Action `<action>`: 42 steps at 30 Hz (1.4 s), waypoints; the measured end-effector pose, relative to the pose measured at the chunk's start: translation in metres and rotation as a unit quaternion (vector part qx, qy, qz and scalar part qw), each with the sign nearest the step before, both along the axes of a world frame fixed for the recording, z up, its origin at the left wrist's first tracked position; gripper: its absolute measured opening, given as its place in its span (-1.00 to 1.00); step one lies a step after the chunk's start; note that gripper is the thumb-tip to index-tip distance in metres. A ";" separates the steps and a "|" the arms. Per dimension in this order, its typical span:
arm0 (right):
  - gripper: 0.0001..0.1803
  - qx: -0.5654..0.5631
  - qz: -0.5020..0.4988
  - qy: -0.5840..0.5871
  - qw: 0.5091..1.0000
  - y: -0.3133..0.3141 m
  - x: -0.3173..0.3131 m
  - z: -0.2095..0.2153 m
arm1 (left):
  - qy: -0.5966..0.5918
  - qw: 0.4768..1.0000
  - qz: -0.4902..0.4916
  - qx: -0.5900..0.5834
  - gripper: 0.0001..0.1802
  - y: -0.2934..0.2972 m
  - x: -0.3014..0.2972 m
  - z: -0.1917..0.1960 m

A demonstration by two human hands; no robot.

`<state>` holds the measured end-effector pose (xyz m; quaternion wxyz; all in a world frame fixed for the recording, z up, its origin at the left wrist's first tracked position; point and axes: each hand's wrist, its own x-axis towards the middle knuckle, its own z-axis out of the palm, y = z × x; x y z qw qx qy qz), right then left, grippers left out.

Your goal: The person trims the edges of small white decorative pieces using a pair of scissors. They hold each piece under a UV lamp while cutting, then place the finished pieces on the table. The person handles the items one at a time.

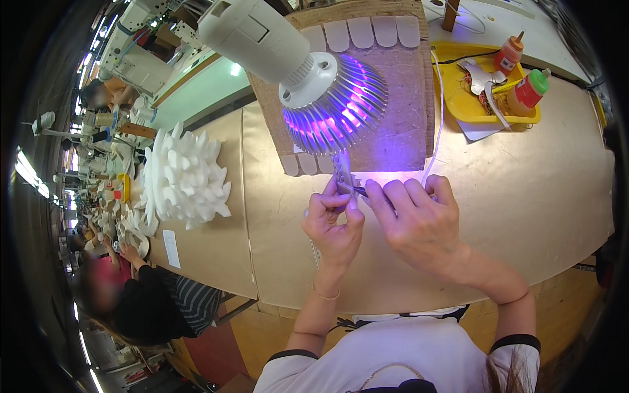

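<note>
Centre of frame: we see the left hand (337, 226) pinching a studded strip (340, 171) between thumb and fingers. Right hand (419, 219) just beside it, clamped on a slim dark tool (360, 191), tip at the strip (touching or not, we cannot tell). Above, a finned lamp (334, 105) glows violet over a brown board (403, 92). Yellow tray (452, 108) with bottles (527, 93), upper right; pile of white pieces (187, 177), left of centre.
</note>
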<state>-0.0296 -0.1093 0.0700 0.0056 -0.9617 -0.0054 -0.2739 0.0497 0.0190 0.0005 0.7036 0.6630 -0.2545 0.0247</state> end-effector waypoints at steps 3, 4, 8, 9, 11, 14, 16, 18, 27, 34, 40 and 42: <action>-0.71 0.002 0.004 0.003 1.000 0.002 -0.001 -0.001 | 0.008 1.000 0.002 -0.029 -0.85 0.001 -0.001 -0.003; -0.71 0.005 0.008 0.003 1.000 0.002 0.000 -0.003 | 0.010 0.999 0.001 -0.038 -0.85 0.000 -0.001 -0.003; -0.72 0.078 0.020 -0.017 0.997 -0.004 0.003 -0.013 | 0.079 0.996 -0.016 -0.050 -0.87 -0.001 -0.004 0.003; -0.73 0.118 0.025 -0.024 0.992 -0.006 0.004 -0.016 | 0.081 0.996 -0.015 -0.041 -0.87 -0.002 -0.004 0.005; -0.74 0.220 0.025 -0.032 0.975 -0.009 0.004 -0.020 | 0.094 0.994 -0.016 -0.054 -0.88 -0.005 -0.005 0.008; -0.74 0.507 0.019 -0.025 0.861 -0.009 0.006 -0.025 | 0.111 0.991 -0.020 -0.070 -0.87 -0.008 -0.007 0.009; -0.73 0.780 0.026 0.000 0.626 -0.007 0.008 -0.028 | 0.098 0.995 -0.017 -0.014 -0.84 -0.008 -0.011 0.009; -0.71 0.767 0.024 0.056 0.639 -0.012 0.007 -0.030 | 0.023 0.999 -0.015 0.020 -0.80 -0.007 -0.015 0.008; -0.77 0.757 0.030 0.058 0.650 -0.023 0.009 -0.047 | 0.127 0.989 -0.072 0.017 -0.80 -0.009 -0.023 0.020; -0.84 0.635 -0.009 -0.003 0.773 -0.021 0.013 -0.045 | 0.118 0.990 -0.061 0.042 -0.74 -0.006 -0.010 0.024; -0.83 0.680 0.015 -0.047 0.732 -0.002 0.019 -0.048 | 0.123 0.992 -0.017 0.020 -0.72 -0.009 -0.021 0.025; -0.79 0.624 0.026 -0.066 0.778 0.003 0.022 -0.050 | 0.068 0.997 -0.002 0.023 -0.72 -0.011 -0.024 0.021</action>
